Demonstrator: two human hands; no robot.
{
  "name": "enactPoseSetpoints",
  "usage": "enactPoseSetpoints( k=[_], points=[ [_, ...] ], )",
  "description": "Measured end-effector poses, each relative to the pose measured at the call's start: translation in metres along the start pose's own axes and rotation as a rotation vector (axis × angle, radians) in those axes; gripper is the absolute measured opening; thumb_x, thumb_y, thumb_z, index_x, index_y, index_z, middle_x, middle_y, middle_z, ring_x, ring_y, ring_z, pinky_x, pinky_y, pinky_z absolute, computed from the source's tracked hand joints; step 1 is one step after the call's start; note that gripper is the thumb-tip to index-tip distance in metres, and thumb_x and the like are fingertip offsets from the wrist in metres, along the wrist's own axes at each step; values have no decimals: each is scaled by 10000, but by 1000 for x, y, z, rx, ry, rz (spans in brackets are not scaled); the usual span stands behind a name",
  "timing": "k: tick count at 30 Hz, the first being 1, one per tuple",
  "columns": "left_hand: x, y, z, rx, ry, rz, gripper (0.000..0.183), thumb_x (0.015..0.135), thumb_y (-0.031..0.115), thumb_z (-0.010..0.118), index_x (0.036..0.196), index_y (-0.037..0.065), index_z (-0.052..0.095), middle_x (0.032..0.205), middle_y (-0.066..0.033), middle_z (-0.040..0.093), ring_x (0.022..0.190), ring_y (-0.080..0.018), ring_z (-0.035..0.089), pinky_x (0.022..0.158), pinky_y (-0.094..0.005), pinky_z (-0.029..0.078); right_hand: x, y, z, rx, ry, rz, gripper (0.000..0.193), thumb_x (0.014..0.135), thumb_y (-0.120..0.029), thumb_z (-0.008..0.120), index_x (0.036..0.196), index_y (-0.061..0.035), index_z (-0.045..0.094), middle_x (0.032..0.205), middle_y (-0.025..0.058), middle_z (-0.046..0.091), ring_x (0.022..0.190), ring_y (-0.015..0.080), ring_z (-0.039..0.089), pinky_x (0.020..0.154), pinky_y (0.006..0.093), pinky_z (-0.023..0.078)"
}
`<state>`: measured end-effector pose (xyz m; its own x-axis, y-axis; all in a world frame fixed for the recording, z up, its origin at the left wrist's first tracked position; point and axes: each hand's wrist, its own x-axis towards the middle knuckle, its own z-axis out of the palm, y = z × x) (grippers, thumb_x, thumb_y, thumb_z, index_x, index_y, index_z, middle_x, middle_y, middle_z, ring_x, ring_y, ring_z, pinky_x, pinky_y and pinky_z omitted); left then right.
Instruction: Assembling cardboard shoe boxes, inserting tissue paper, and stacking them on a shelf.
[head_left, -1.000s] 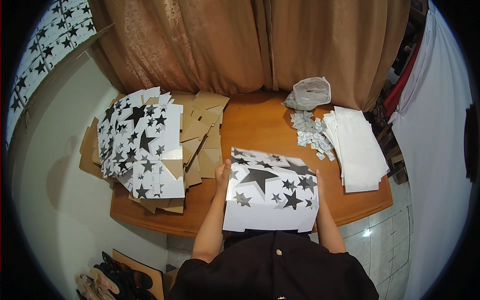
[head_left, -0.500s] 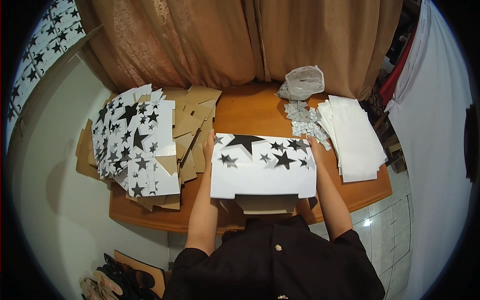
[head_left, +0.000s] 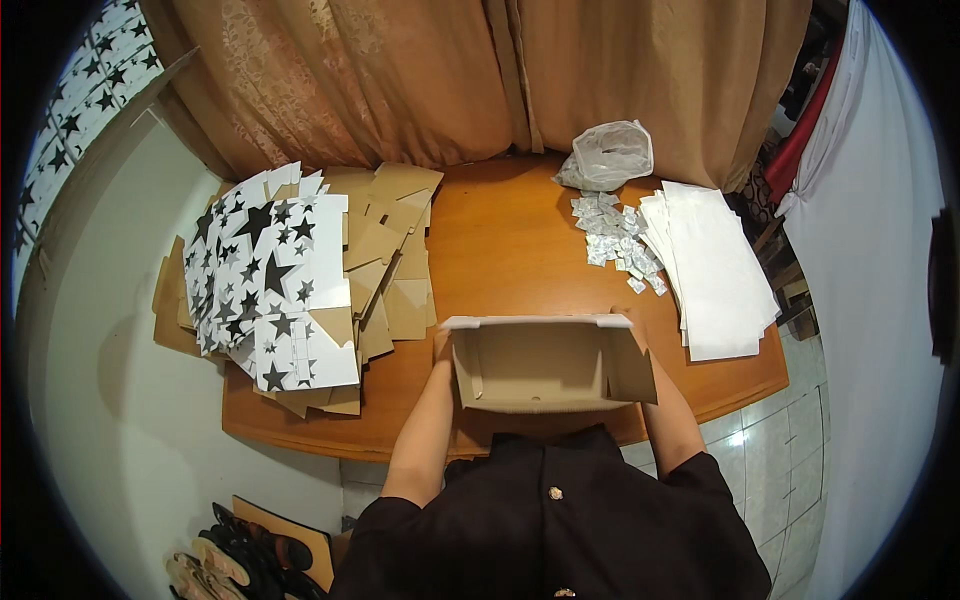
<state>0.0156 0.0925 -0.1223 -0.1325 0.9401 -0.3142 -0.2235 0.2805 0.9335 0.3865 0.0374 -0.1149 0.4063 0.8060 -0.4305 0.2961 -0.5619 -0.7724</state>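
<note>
No lettering, numbers or signs legible. Small packets (head_left: pixel 605 247) on tabletop (head_left: pixel 500 250): any print too fine to read.

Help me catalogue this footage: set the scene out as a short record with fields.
Held: open cardboard box, brown interior facing the person
Left grip: at the box's left side
Right grip: at its right side
Table, left: star-patterned cardboard, brown cardboard
Table, right: small packets, white sheets
Behind packets: translucent bag
</note>
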Motion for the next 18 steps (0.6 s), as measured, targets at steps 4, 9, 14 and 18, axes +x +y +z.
enactPoseSetpoints(
  k=[4,9,14,18],
  points=[
    [6,-4,19,-6,-2,-51,446,942,368,436,889,-28,636,811,-78,651,772,-156,601,733,-275,450,15,41,-4,-182,238,-370,325,795,-274,524,821,25,648,782,167,648,735,217,635,669,343,477],
    [-5,13,-7,21,7,32,474,954,391,365,1138,12,583,1231,-135,538,1158,-226,477,953,-350,367,-25,10,-25,336,129,-499,186,838,-172,536,840,-2,609,839,118,621,824,167,608,678,272,469],
    [-77,30,-48,22,-226,7,592,938,524,326,1316,82,444,1353,-110,418,1251,-233,385,1027,-406,268,-113,46,-55,936,-19,-247,461,790,-163,512,1228,-20,489,1079,117,580,949,188,588,831,279,445],
    [-129,54,-46,70,-265,92,741,895,632,305,1426,118,247,1386,-116,353,1298,-248,308,1042,-412,229,-158,53,-51,834,-206,-442,747,722,-238,609,1380,-48,310,1296,140,417,1195,247,445,976,350,349]
  ],
)
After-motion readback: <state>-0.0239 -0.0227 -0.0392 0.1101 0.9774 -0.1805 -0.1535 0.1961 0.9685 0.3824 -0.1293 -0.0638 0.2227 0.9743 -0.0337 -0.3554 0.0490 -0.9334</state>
